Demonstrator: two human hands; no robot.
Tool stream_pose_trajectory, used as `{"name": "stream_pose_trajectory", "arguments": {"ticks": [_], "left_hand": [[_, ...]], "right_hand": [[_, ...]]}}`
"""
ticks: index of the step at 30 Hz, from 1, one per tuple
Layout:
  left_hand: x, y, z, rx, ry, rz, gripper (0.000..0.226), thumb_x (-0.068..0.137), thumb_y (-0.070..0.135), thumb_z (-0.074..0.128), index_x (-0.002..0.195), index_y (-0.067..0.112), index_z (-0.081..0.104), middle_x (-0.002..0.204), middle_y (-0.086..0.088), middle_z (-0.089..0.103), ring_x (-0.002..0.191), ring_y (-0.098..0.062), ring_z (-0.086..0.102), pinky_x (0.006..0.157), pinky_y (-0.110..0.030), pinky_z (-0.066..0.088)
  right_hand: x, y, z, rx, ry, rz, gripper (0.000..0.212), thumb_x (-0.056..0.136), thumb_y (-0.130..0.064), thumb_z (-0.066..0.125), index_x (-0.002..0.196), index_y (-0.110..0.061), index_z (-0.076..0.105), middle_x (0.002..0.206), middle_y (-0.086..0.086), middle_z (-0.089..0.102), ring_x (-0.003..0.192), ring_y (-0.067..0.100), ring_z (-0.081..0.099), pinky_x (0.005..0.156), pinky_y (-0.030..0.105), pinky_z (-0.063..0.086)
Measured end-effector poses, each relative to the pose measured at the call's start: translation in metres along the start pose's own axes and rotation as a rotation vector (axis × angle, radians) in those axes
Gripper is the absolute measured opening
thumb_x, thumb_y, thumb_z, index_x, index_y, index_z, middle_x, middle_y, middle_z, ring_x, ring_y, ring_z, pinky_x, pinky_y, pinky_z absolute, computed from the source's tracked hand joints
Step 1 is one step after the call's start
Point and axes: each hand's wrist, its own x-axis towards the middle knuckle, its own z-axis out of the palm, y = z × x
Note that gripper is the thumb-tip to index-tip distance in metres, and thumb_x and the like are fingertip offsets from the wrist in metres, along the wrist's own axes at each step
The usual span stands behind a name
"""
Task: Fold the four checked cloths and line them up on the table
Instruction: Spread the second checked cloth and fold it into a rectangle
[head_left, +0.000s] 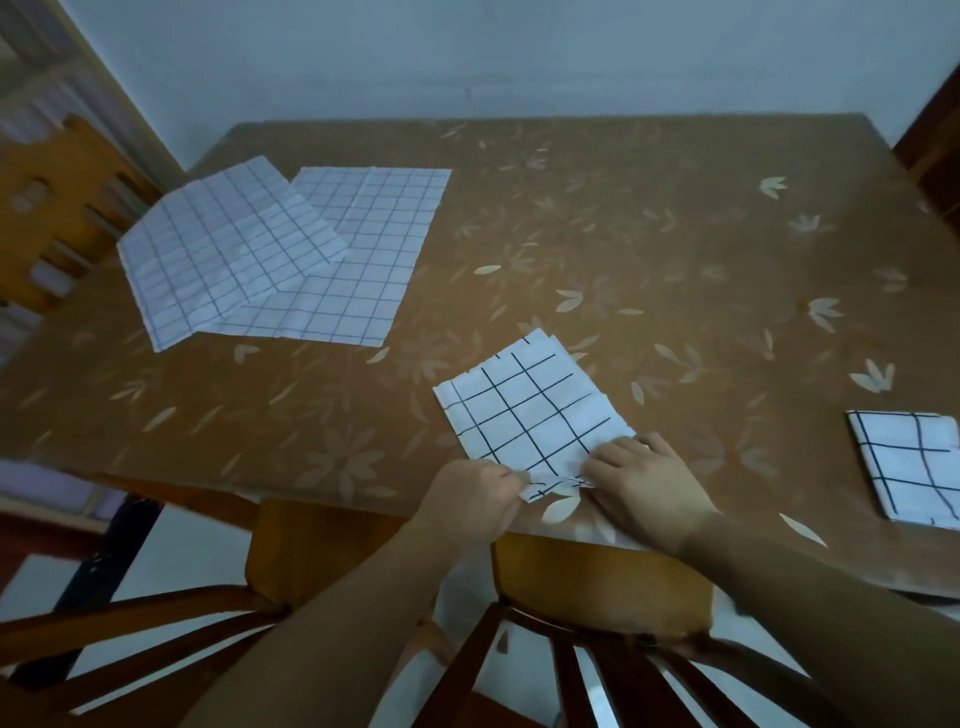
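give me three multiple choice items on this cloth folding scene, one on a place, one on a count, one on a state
1. Where does the finished folded cloth lie?
A. at the table's right edge
B. on a chair
C. under the spread cloths

2. How many checked cloths lie spread open at the far left?
A. one
B. two
C. four

3. What is happening with the cloth in front of the person?
A. it hangs off the table untouched
B. it is rolled into a tube
C. both hands hold its near edge

Key: 1 A, it sits alone by the right edge of the table. 2 B, the small-check cloth overlaps the wider-check cloth, both unfolded. 3 C, the left hand and right hand have a grip on the near edge of the part-folded cloth.
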Motion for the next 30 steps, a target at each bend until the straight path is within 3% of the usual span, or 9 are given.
{"name": "stream_pose_trajectory", "arguments": {"ticks": [5,9,13,17,19,21,23,27,30], "left_hand": [[0.0,0.004,-0.001,-0.015,0.009,-0.007,0.026,0.077,0.023,0.066,0.099,0.011,0.072,0.073,-0.001,0.07,0.059,-0.017,0.064,0.048,-0.027,0.053],[-0.006,-0.002,0.007,-0.01,-0.04,-0.02,0.025,0.081,0.02,0.048,0.083,0.013,0.072,0.069,-0.001,0.069,0.058,-0.017,0.063,0.047,-0.029,0.052],[-0.012,-0.011,0.004,-0.063,-0.033,-0.073,0.02,0.082,0.022,0.058,0.09,0.013,0.074,0.077,-0.001,0.073,0.065,-0.016,0.067,0.052,-0.028,0.056],[-0.01,-0.011,-0.008,-0.199,0.011,-0.29,0.027,0.098,0.033,0.051,0.103,0.018,0.072,0.085,0.004,0.071,0.077,-0.01,0.064,0.066,-0.023,0.052],[-0.008,-0.012,-0.012,-0.32,0.029,-0.452,0.032,0.1,0.037,0.045,0.097,0.016,0.069,0.076,0.005,0.065,0.071,-0.007,0.061,0.061,-0.021,0.049],[-0.006,-0.015,-0.015,-0.399,0.058,-0.594,0.033,0.1,0.041,0.043,0.098,0.016,0.065,0.082,0.005,0.066,0.075,-0.006,0.062,0.063,-0.022,0.053],[-0.004,-0.018,-0.016,-0.438,0.076,-0.686,0.035,0.1,0.042,0.042,0.104,0.015,0.064,0.087,0.004,0.067,0.079,-0.005,0.062,0.065,-0.019,0.054],[0.003,-0.022,-0.019,-0.531,0.096,-0.785,0.032,0.099,0.04,0.045,0.114,0.016,0.062,0.096,0.004,0.069,0.081,-0.002,0.061,0.059,-0.01,0.049],[0.005,-0.025,-0.018,-0.653,0.045,-0.801,0.039,0.094,0.042,0.055,0.127,0.021,0.056,0.115,0.008,0.065,0.101,-0.007,0.061,0.065,-0.011,0.048]], "right_hand": [[0.01,0.003,-0.009,-0.04,-0.07,-0.02,0.025,0.087,-0.03,0.047,0.07,-0.026,0.065,0.074,-0.008,0.064,0.07,0.019,0.061,0.069,0.029,0.025],[0.011,0.008,-0.009,-0.048,-0.179,-0.035,0.01,0.086,-0.029,0.055,0.08,-0.026,0.062,0.083,-0.007,0.064,0.077,0.019,0.061,0.073,0.031,0.036],[0.008,0.016,-0.013,-0.038,-0.239,0.031,0.004,0.076,-0.029,0.067,0.079,-0.029,0.065,0.086,-0.01,0.067,0.086,0.018,0.064,0.072,0.033,0.043],[0.009,0.015,-0.023,0.053,-0.281,0.027,0.018,0.088,-0.033,0.048,0.083,-0.026,0.064,0.087,-0.008,0.067,0.083,0.016,0.062,0.068,0.027,0.038],[0.014,0.009,-0.032,0.22,-0.313,0.157,0.025,0.096,-0.035,0.044,0.082,-0.021,0.059,0.077,-0.003,0.064,0.069,0.017,0.055,0.061,0.031,0.039],[0.02,0.004,-0.04,0.448,-0.301,0.315,0.031,0.096,-0.036,0.049,0.075,-0.015,0.057,0.067,0.0,0.059,0.06,0.015,0.052,0.058,0.033,0.04],[0.026,0.003,-0.041,0.594,-0.3,0.431,0.028,0.091,-0.037,0.058,0.074,-0.014,0.059,0.068,-0.001,0.061,0.063,0.012,0.057,0.061,0.032,0.045],[0.027,0.003,-0.033,0.813,-0.405,0.66,0.015,0.088,-0.029,0.064,0.099,-0.018,0.066,0.089,-0.003,0.071,0.078,0.014,0.067,0.076,0.035,0.057],[0.025,0.001,-0.026,0.871,-0.355,0.799,0.011,0.091,-0.024,0.061,0.094,-0.017,0.069,0.086,0.001,0.073,0.076,0.019,0.069,0.076,0.039,0.058]]}}
